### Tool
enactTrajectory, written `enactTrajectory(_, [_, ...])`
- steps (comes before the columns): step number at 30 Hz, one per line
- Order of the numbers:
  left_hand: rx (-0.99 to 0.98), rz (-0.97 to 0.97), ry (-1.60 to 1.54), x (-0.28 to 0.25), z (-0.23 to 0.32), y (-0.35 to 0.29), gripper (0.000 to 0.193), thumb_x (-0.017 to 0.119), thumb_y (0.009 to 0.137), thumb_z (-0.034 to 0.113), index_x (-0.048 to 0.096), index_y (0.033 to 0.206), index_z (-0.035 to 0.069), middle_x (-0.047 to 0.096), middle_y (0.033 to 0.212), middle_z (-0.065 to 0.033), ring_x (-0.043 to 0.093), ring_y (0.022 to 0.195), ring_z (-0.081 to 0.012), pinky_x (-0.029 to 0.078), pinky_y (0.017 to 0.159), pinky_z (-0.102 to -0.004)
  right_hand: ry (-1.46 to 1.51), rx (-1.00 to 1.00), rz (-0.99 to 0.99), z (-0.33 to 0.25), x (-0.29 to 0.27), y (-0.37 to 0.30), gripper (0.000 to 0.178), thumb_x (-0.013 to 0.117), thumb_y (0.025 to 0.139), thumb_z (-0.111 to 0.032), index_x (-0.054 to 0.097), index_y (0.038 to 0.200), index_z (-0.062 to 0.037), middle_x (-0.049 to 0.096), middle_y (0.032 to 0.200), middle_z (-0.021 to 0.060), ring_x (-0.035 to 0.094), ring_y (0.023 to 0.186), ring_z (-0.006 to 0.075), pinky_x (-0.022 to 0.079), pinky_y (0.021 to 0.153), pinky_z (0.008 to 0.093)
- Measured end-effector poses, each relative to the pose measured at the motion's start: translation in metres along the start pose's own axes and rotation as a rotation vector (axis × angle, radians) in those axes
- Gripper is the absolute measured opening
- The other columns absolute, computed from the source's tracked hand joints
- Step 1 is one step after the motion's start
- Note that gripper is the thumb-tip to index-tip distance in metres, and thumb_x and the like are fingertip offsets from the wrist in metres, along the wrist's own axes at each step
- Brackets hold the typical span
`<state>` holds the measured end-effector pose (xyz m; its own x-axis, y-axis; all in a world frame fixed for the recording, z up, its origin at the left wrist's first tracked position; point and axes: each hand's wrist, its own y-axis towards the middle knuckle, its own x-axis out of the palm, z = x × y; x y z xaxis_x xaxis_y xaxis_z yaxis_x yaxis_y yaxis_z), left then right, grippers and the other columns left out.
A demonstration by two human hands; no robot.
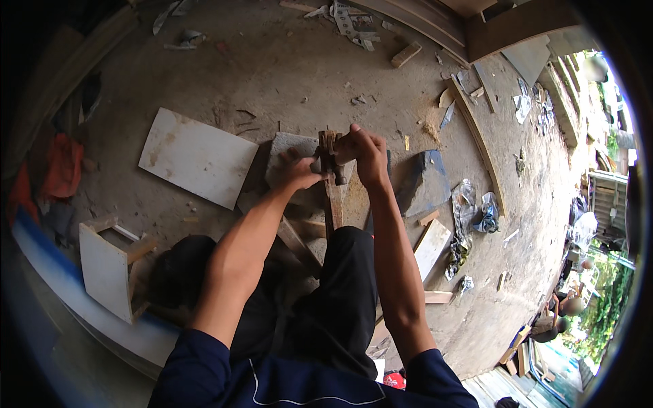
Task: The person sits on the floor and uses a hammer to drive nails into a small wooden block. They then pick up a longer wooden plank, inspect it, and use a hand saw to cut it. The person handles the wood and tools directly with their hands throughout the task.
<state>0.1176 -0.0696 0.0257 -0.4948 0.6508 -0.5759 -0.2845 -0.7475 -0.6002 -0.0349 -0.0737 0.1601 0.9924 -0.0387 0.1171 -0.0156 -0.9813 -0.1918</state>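
Note:
A narrow, weathered wooden strip (333,206) runs forward from my knee over a grey concrete block (294,143). Across the strip's far part lies a dark metal hammer head (340,178). My right hand (365,155) is closed in a fist at the right of the hammer, thumb on top; its fingers cover most of the handle. From the left, my left hand (299,170) grips the strip beside the hammer head. Its outer fingers are slightly blurred over the block.
A stained white board (198,158) lies on the floor at left, with a small white-sided wooden frame (105,268) nearer. To the right are a blue-edged concrete chunk (425,182), a white board piece (432,246), crumpled plastic (464,211) and a long wooden strip (479,143). People (561,316) sit far right.

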Motion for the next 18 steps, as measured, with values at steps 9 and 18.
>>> enactTrajectory(9, [0.010,-0.019,-0.096,0.001,-0.004,0.002,0.085,0.073,0.068,0.061,0.044,0.142,0.029,0.060,0.124,-0.0208,0.047,0.124,-0.0425,0.028,0.106,-0.0557,0.176,-0.037,0.041,0.011,-0.001,0.003,0.034,0.055,0.090,-0.021,0.051,0.062,-0.0026,0.047,0.059,0.0046,0.048,0.057,0.0166,0.038,0.059,0.0314])
enactTrajectory(18, [0.002,-0.024,-0.079,-0.008,0.010,-0.004,0.090,0.072,0.065,0.068,0.048,0.138,0.023,0.060,0.123,-0.0175,0.052,0.122,-0.0340,0.037,0.104,-0.0461,0.094,-0.187,0.206,0.014,0.000,0.000,0.030,0.053,0.087,-0.017,0.049,0.062,-0.0020,0.045,0.058,0.0039,0.043,0.053,0.0132,0.035,0.053,0.0289])
